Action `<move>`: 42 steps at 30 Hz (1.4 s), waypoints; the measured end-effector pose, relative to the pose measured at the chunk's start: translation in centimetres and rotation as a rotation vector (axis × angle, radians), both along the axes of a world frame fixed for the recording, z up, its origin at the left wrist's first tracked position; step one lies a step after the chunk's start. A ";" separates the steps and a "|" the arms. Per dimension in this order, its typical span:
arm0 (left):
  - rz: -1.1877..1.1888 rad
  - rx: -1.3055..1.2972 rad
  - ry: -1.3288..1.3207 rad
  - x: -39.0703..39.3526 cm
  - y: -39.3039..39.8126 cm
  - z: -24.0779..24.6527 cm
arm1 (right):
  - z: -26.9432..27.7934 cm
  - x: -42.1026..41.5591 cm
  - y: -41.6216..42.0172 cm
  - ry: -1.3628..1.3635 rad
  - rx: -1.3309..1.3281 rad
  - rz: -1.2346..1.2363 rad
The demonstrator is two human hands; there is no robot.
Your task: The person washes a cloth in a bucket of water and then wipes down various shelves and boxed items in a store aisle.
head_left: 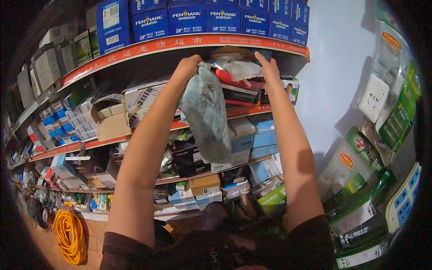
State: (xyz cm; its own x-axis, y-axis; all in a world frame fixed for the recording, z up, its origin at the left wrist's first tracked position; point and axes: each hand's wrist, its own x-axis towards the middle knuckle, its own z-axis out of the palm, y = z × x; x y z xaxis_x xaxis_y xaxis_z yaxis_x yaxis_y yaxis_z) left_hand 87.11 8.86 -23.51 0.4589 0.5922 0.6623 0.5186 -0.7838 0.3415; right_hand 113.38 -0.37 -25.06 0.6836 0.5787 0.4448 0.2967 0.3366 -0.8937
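My left hand (189,67) is closed on the top of a stained light-blue cloth (207,111), which hangs down in front of the shelves. My right hand (269,72) is at the right side of a small stack with clear plastic packaging (244,70) and a red item (231,79); its thumb and fingers are spread along that side. Whether it grips the packaging or the carton behind it, I cannot tell. Beneath the packaging lies a dark red-and-black box (239,94) on the shelf.
Blue bulb boxes (187,20) line the shelf above, behind a red shelf edge strip (152,47). An opened cardboard box (114,126) and small cartons sit at left. Packaged sockets (373,98) hang on the right. A coiled orange hose or cable (70,236) lies on the floor.
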 end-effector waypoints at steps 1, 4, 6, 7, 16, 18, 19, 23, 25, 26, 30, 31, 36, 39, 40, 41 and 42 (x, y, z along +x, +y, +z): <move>0.022 0.079 0.043 0.2 0.3 -0.3 | -0.2 0.2 -0.1 0.007 0.006 0.037; 0.100 -0.002 0.025 0.7 0.1 -1.8 | -1.4 -0.9 -1.7 -0.121 -0.110 0.022; 0.167 -0.262 -0.116 1.2 -1.2 -3.0 | -3.4 0.7 -0.9 -0.097 0.059 0.083; 0.195 -0.391 -0.189 1.5 -2.2 -3.3 | -3.7 1.0 -1.3 -0.091 0.147 0.108; 0.062 -0.105 -0.531 -1.0 -8.8 -4.3 | -7.7 -8.6 -8.9 -0.446 0.384 -0.210; -0.075 -0.157 -0.447 -3.1 -11.7 -6.0 | -12.7 -12.1 -10.2 -0.272 0.370 0.091; -0.143 -0.176 -0.409 -4.4 -13.1 -6.1 | -13.2 -14.7 -12.2 -0.225 0.301 0.213; -0.199 -0.275 -0.404 -7.0 -15.4 -7.4 | -17.4 -20.5 -16.6 -0.161 0.188 0.749; -0.184 -0.245 -0.447 -8.5 -15.8 -7.5 | -20.2 -22.8 -16.3 -0.136 0.245 0.834; -0.157 -0.235 -0.480 -8.3 -16.7 -7.7 | -21.1 -23.1 -16.7 -0.071 0.256 0.867; -0.201 -0.538 -0.789 -9.2 -18.2 -11.0 | -21.2 -24.3 -18.6 0.145 0.345 1.015; -0.262 -0.695 -0.904 -9.3 -18.2 -12.3 | -21.2 -24.3 -19.2 0.191 0.364 1.037; -0.155 -0.627 -0.713 -7.1 -20.9 -17.8 | -25.8 -23.0 -20.6 0.602 -0.066 0.832; -0.261 -0.791 -0.681 -8.6 -21.4 -20.9 | -29.4 -18.9 -19.9 0.859 -0.105 0.582; -0.227 -0.832 -0.692 -10.0 -21.0 -22.7 | -30.1 -17.4 -19.6 0.945 -0.157 0.491; -0.190 -0.874 -0.701 -11.8 -20.6 -24.5 | -29.8 -16.2 -19.3 0.970 -0.232 0.378; -0.114 -0.944 -0.703 -13.5 -20.1 -26.5 | -32.3 -14.3 -18.7 0.993 -0.124 0.368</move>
